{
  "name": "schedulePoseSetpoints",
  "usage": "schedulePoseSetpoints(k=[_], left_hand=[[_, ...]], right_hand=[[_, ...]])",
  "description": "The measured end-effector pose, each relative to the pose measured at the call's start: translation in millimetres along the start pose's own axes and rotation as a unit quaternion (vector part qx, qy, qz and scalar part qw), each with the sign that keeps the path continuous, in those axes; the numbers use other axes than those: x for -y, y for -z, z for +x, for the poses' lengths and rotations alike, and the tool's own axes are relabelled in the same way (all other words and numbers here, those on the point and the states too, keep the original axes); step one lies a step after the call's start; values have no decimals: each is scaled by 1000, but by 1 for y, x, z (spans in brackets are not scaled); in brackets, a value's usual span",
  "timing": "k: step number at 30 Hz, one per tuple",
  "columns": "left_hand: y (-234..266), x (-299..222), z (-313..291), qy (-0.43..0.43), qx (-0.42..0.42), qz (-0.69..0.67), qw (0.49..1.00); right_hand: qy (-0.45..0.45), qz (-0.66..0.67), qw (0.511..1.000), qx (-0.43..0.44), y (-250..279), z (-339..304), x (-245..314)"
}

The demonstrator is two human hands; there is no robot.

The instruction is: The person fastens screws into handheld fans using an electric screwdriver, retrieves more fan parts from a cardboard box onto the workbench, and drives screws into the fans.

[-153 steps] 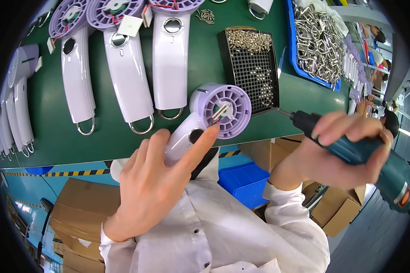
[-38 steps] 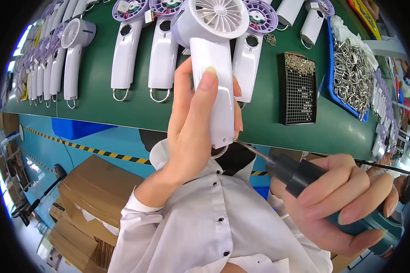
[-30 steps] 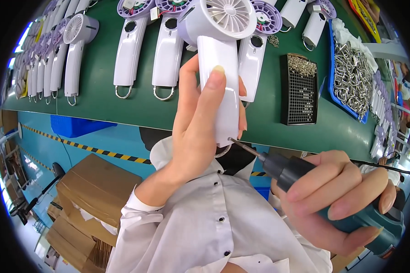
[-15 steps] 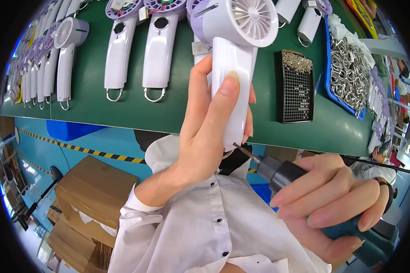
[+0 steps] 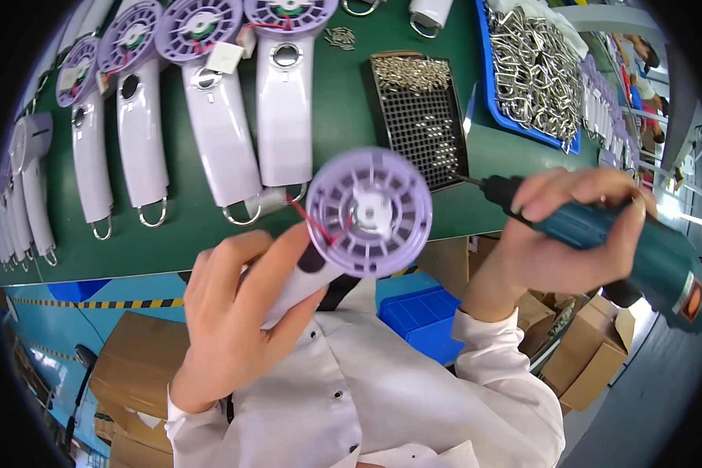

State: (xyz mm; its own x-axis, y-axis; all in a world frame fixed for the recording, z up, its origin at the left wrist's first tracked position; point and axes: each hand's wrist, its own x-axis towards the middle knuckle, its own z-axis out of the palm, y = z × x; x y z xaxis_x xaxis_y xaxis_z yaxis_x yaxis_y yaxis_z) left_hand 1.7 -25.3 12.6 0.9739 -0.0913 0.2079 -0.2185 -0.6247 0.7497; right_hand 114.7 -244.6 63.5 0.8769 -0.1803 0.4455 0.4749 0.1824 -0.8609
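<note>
My left hand (image 5: 230,320) is closed round the white handle of a handheld fan (image 5: 372,212). The fan's round purple grille faces up, with a red wire at its side, and fingers cover much of the handle. My right hand (image 5: 565,242) grips a dark green electric screwdriver (image 5: 667,269). Its thin bit points left and its tip is at the lower right edge of a black screw tray (image 5: 402,117); whether it touches a screw I cannot tell. Small screws sit in some of the tray's holes and lie piled at its far end.
Several white fans (image 5: 285,117) with purple grilles and metal loops lie in a row on the green table (image 5: 351,117). A few loose screws (image 5: 340,37) lie behind. At far right is a blue tray (image 5: 487,86) of metal clasps. Below the table are cardboard boxes (image 5: 144,351) and a blue crate (image 5: 419,312).
The fan has turned from its white front to its purple grille and come lower in the view. The screwdriver bit has left the handle's end and moved up to the screw tray.
</note>
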Motion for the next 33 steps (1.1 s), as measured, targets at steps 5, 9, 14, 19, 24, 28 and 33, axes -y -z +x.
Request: schedulePoseSetpoints(k=[5,9,14,19,24,28,33], left_hand=[[-5,-2,-13,11,42,113,993],[-6,-1,-9,1,49,154,987],[-8,0,-9,4,53,150,987],[-9,0,-7,2,49,157,986],[-11,3,-8,-28,42,193,980],[-13,3,-8,-23,25,195,980],[-17,3,-7,-54,11,201,978]], right_hand=[[10,-88,992,94,17,9,-17],[6,-116,989,91,17,7,-21],[17,-113,987,116,17,5,-23],[17,-93,991,94,9,0,-21],[18,-110,988,109,10,4,-23],[20,-101,990,93,10,6,-18],[32,-10,996,84,-5,0,16]])
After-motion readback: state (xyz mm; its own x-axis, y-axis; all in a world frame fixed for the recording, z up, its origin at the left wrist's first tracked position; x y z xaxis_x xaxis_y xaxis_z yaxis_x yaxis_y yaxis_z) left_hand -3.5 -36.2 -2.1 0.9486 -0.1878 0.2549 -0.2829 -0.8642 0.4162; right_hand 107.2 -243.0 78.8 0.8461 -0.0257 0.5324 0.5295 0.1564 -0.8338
